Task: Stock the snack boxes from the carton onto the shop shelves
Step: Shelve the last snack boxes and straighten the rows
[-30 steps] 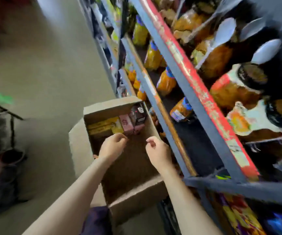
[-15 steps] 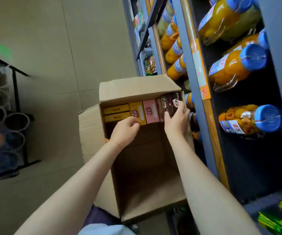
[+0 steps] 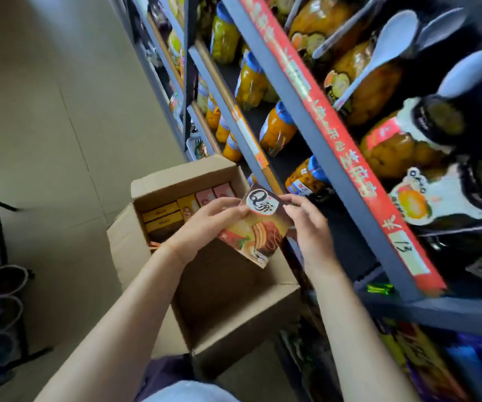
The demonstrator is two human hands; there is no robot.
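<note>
Head view looks down at both hands holding one snack box (image 3: 255,227) above the open carton (image 3: 205,285), which stands on the floor just beside the shop shelves (image 3: 315,123). The left hand (image 3: 205,224) is curled around the box's left edge, fingers over the printed front. The right hand (image 3: 306,224) pinches the right edge near the top corner, its fingers partly closed on the cardboard. The box is tilted, its dark brown top with a round logo towards the shelves and its front face turned up to the camera.

More snack boxes (image 3: 187,206) stand in a row against the far wall of the carton: yellow ones at the left, pink ones at the right. The near half of the carton is bare cardboard.

By my reading, the step in hand is the carry: one box is out of the carton and not yet on a shelf. The next move calls for choosing a free spot. The shelf level at hand height has a dark open stretch in front of the jars of fruit (image 3: 277,132), which seems the likeliest place, though I cannot tell whether it is meant for these boxes. The box would need turning upright with its front facing the aisle, then sliding in without knocking the jars nearby.
</note>
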